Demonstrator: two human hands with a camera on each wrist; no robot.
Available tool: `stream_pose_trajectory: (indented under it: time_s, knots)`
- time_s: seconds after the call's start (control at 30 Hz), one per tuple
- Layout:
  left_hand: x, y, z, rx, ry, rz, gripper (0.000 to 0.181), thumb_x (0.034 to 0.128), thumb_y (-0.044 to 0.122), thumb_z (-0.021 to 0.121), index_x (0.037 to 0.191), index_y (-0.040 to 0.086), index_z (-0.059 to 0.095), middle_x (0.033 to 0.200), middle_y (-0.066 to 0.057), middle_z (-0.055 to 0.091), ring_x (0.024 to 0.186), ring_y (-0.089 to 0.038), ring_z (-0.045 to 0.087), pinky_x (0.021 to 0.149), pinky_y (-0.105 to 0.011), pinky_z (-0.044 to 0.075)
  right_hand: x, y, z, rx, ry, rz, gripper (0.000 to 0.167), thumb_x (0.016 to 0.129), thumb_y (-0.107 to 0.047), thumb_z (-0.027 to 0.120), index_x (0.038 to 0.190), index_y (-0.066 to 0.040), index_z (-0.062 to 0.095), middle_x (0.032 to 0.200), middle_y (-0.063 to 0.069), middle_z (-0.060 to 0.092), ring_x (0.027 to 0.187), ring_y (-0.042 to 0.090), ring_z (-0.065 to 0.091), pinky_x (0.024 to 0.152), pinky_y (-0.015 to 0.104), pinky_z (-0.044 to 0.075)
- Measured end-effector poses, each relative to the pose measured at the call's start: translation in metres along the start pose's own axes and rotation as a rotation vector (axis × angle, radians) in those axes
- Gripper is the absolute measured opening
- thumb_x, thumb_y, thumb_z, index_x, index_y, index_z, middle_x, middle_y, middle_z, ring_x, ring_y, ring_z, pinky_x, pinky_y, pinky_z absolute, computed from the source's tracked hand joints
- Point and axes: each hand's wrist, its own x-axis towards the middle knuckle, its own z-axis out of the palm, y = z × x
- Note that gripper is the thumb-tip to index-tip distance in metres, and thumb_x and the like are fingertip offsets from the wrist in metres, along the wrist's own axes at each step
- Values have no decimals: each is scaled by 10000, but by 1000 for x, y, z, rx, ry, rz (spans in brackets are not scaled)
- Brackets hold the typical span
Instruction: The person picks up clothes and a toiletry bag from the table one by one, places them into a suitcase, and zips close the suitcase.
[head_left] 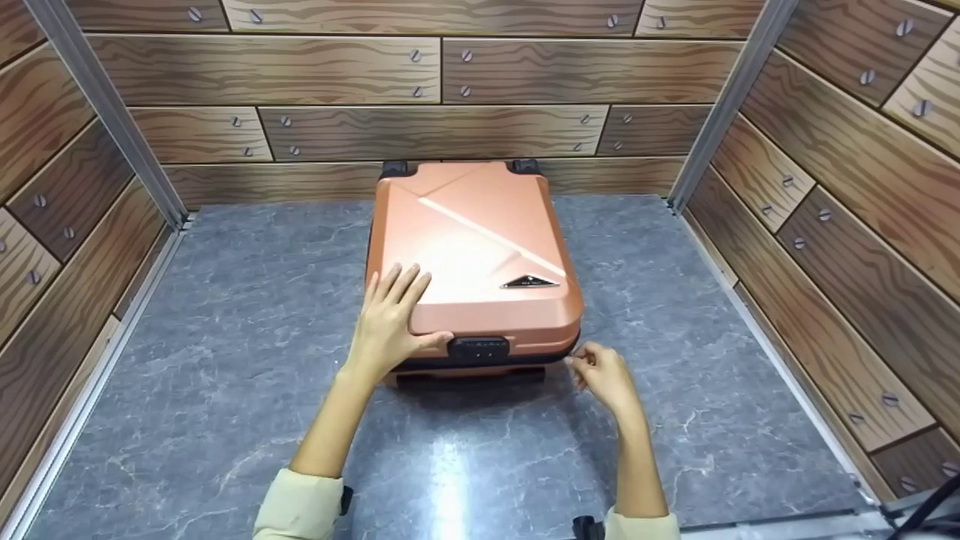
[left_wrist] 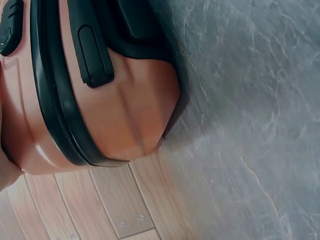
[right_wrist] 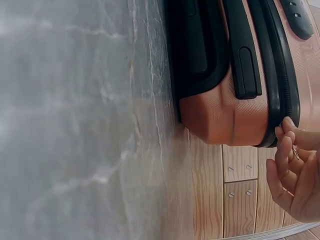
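Note:
A rose-gold hard-shell suitcase (head_left: 472, 232) lies flat on the floor, its handle end toward me. My left hand (head_left: 386, 326) rests on its near left corner, fingers spread over the lid and thumb along the front edge beside the black combination lock (head_left: 480, 348). At the near right corner, my right hand (head_left: 602, 375) pinches a zipper pull between thumb and forefinger. In the right wrist view, a bit of the metal pull (right_wrist: 295, 153) shows by the fingers, against the black zipper (right_wrist: 286, 85); the rest is hidden. The left wrist view shows the closed zipper (left_wrist: 55, 100) on the left side.
Grey marbled flooring (head_left: 247, 337) surrounds the suitcase. Wood-plank-patterned walls (head_left: 337, 71) stand at the back and both sides, with metal posts at the corners. Black wheels (head_left: 523, 166) sit at the suitcase's far end. A dark cable (head_left: 930, 510) hangs at the lower right.

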Motion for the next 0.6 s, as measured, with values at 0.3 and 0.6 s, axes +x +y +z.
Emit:
stream_pose_trajectory:
  time_s: [0.3, 0.6]
  knots:
    - [2, 19, 7, 62, 6, -47, 859, 679, 625, 665, 1284, 33, 516, 1321, -154, 472, 1249, -357, 358, 1032, -534, 194, 16, 3, -13, -84, 37, 10, 112, 823, -35, 650, 740, 21, 599, 581, 111, 578, 442, 178, 539, 422, 234, 424]
    - [12, 67, 32, 224, 33, -168, 843, 702, 632, 639, 1289, 39, 514, 1330, -156, 461, 1243, -373, 364, 1028, -540, 203, 57, 26, -34, -22, 67, 37, 128, 849, -13, 615, 796, 99, 582, 611, 132, 586, 439, 120, 524, 428, 208, 442]
